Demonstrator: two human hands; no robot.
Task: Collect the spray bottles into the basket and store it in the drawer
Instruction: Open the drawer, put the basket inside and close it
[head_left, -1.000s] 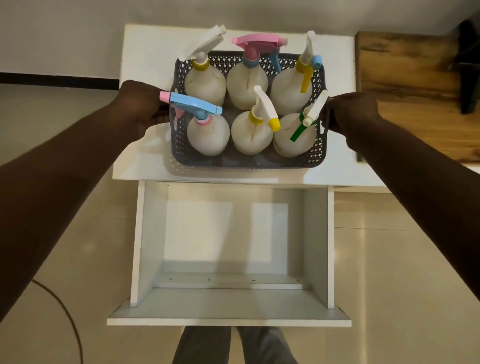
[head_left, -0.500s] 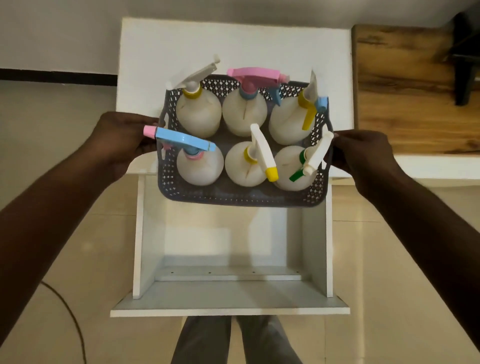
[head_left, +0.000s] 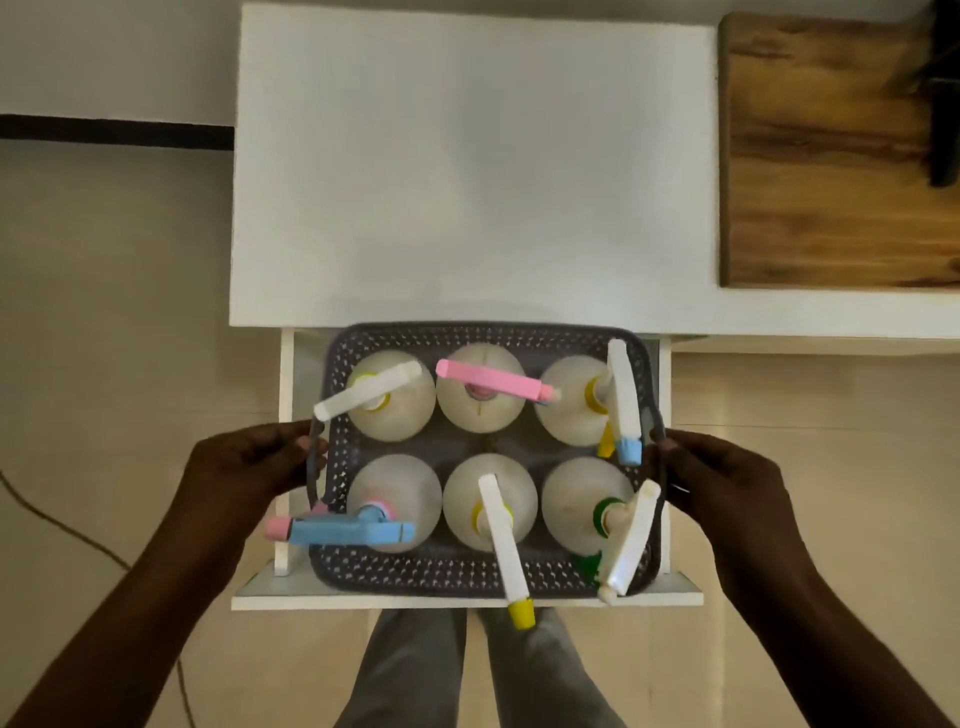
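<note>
Head view: both hands, left (head_left: 249, 462) & right (head_left: 727, 478), grip basket (head_left: 467, 571) over drawer (head_left: 284, 384), beige floor (head_left: 104, 312).

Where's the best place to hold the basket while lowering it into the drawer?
Grip the basket by its two short end rims, from left and right, as the left hand and right hand do. The drawer walls hug the ends, and nozzles overhang the front.

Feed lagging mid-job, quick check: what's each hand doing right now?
Left hand: closed on the left rim of the basket, holding it.
Right hand: closed on the basket's right rim, holding it over the drawer.
</note>
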